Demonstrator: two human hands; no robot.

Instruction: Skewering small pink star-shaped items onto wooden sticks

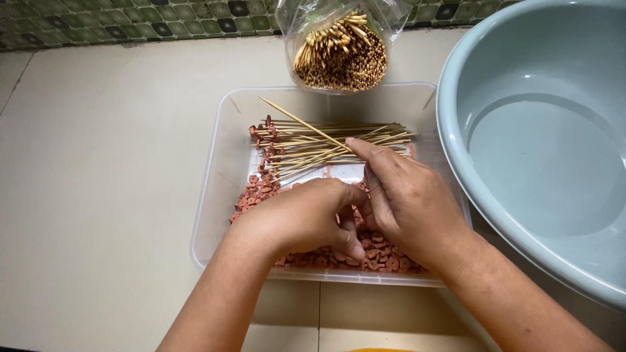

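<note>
Over the clear rectangular plastic tray (pixel 218 189) on the pale tiled counter (pixel 104 163), both hands work close together. Left hand (pixel 303 218) curls down onto the heap of small reddish-brown sliced sausage rounds (pixel 385 261), thumb and fingers pinched among them, though I cannot tell whether a piece is caught. Right hand (pixel 407 199) grasps one thin bamboo skewer (pixel 297 120) that slants up and leftward across the tray, its point free. Finished skewers threaded with rounds (pixel 313 146) lie stacked at the far end. Beyond stands a clear bag of spare bamboo sticks (pixel 339 55); a grey-blue plastic basin (pixel 541 150) sits at right. By my reading, threading is under way; pushing a round onto the point calls for a centred, steady pinch
</note>
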